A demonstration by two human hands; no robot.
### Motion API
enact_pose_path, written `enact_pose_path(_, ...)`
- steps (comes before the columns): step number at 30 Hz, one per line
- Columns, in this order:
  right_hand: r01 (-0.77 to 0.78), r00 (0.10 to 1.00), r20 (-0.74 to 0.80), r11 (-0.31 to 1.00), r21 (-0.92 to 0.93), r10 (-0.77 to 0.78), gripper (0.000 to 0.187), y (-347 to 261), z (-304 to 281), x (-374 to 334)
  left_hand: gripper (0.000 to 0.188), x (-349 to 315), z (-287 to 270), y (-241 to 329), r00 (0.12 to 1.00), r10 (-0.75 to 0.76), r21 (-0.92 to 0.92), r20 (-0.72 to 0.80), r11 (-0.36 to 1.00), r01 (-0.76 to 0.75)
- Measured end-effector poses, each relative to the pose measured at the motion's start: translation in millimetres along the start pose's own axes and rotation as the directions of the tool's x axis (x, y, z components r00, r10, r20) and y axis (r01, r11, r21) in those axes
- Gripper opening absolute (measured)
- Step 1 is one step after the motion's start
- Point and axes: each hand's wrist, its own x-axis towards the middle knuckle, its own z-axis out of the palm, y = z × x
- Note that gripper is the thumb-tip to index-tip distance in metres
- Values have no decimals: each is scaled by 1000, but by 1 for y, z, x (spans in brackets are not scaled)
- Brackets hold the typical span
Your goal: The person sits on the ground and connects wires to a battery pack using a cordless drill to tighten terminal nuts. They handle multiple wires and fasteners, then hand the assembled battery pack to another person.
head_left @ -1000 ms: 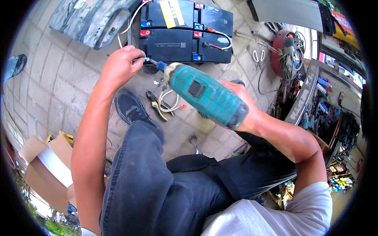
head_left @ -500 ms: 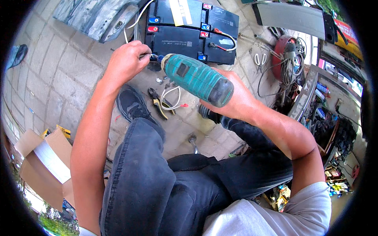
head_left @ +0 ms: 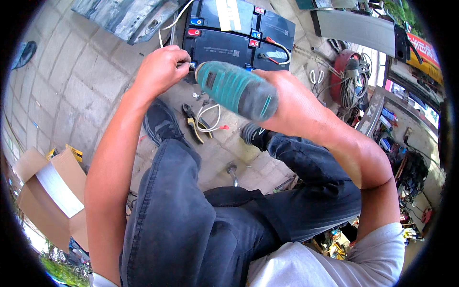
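My right hand point(head_left: 299, 103) is wrapped around the grip of a teal and black cordless drill point(head_left: 229, 88), its blurred body pointing left. At its front end, the fingers of my left hand point(head_left: 162, 71) are pinched together by the near left corner of the black batteries point(head_left: 217, 50). A white wire point(head_left: 165, 33) runs down from the top into the left hand. A small shiny metal piece point(head_left: 192, 66) shows between those fingertips and the drill; its exact kind is hidden. The batteries have red and blue terminals, and a short cable point(head_left: 279, 48) joins two of them.
Yellow-and-black pliers point(head_left: 192, 123) and a loose white wire with a red end point(head_left: 210, 122) lie on the paving between my shoes. White-handled scissors point(head_left: 315, 79) and a red cable reel point(head_left: 346, 76) are at right. An open cardboard box point(head_left: 52, 196) stands at left.
The drill's rear end has shifted slightly left, and its front has come closer to my left fingertips. My left hand has turned a little, still pinching. The whole view has shifted slightly.
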Motion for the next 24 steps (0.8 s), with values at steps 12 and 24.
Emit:
enact_pose_path(12, 75, 990, -112, 992, -101, -86, 32, 2, 21, -11, 16, -1, 1, 1, 999, -29, 22, -24, 999, 29)
enact_pose_path(24, -48, 997, -62, 996, 73, 52, 27, -4, 0, 9, 15, 0, 2, -1, 999, -47, 22, 7, 999, 47)
